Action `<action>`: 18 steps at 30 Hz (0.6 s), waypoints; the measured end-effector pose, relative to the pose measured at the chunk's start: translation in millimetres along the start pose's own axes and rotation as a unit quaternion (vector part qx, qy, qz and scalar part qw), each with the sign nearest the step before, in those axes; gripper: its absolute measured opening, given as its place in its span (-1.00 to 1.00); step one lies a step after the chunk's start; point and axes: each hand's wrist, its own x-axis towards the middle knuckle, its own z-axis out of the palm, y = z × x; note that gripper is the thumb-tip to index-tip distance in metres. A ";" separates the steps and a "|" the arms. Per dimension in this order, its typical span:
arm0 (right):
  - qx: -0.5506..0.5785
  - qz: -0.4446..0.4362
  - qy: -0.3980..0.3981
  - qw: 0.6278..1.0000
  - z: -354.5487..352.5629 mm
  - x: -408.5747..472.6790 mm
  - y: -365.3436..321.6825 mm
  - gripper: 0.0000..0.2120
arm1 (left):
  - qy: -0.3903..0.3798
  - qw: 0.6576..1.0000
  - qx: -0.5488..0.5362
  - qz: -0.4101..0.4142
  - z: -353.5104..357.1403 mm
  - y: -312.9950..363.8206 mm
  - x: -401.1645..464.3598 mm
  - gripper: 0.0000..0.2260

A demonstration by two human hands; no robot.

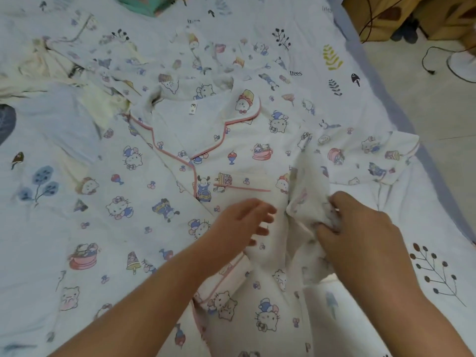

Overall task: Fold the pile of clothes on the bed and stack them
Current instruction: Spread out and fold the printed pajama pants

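1. The pyjama shirt [206, 155] lies front up across the middle of the bed [386, 104], collar [195, 122] away from you and hem towards you, so its long axis runs straight out from your body.
2. Your right hand [360, 228] sits at the shirt's right edge, about halfway down its length. Thumb and curled fingers are clamped on a bunched fold of cloth [306, 191], which stands up off the bed as a ridge.
3. Your left hand [239, 222] hovers over the front panel just below the chest pocket [244, 186]. Its fingers are spread apart and hold nothing; whether the fingertips touch the cloth cannot be told.
4. The right sleeve [368, 155] trails outward beyond the lifted fold, towards the bed's right side.
5. The coming move probably turns on this: the shirt's centre line lies to the left of your right hand, so the gripped edge would travel inward across the long axis, and the right hand is the nearer one to carry it. The left hand is placed to pin the panel flat.
6. More clothes [85, 63] wait crumpled at the upper left, and a green folded piece [144, 6] sits at the top edge. Folding looks barely begun.
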 end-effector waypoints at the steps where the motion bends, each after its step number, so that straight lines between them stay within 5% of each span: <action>1: 0.005 -0.028 -0.026 0.999 -5.2 -3.2 -18.5 -0.89 | -0.041 0.995 -0.087 -0.031 -5.3 11.4 -2.8 -0.70; 4: 0.089 -0.112 -0.126 0.982 -6.4 -12.9 -68.5 -0.83 | -0.116 0.958 -0.249 -0.081 -27.3 29.7 -14.9 -0.58; 6: 0.152 -0.178 -0.172 0.957 3.1 -18.8 -90.5 -0.77 | -0.073 0.944 -0.305 -0.099 -47.9 27.5 -19.8 -0.78; 9: 0.210 -0.253 -0.257 0.909 22.6 -25.4 -104.4 -0.54 | -0.001 0.930 -0.331 -0.159 -87.7 4.0 -22.0 -0.69; 11: 0.228 -0.257 -0.268 0.900 35.4 -24.6 -103.0 -0.56 | 0.046 0.933 -0.302 -0.192 -111.4 -16.5 -24.8 -0.71; 14: 0.217 -0.181 -0.251 0.926 58.9 -16.2 -88.2 -0.65 | 0.139 0.944 -0.167 -0.247 -133.8 -54.9 -26.1 -0.78; 16: 0.218 -0.105 -0.215 0.946 75.6 -3.5 -74.3 -0.71 | 0.171 0.945 0.080 -0.266 -139.0 -79.8 -26.2 -0.85; 18: 0.238 -0.027 -0.151 0.959 90.1 16.2 -58.5 -0.77 | 0.163 0.903 0.292 -0.270 -135.8 -94.7 -28.3 -0.82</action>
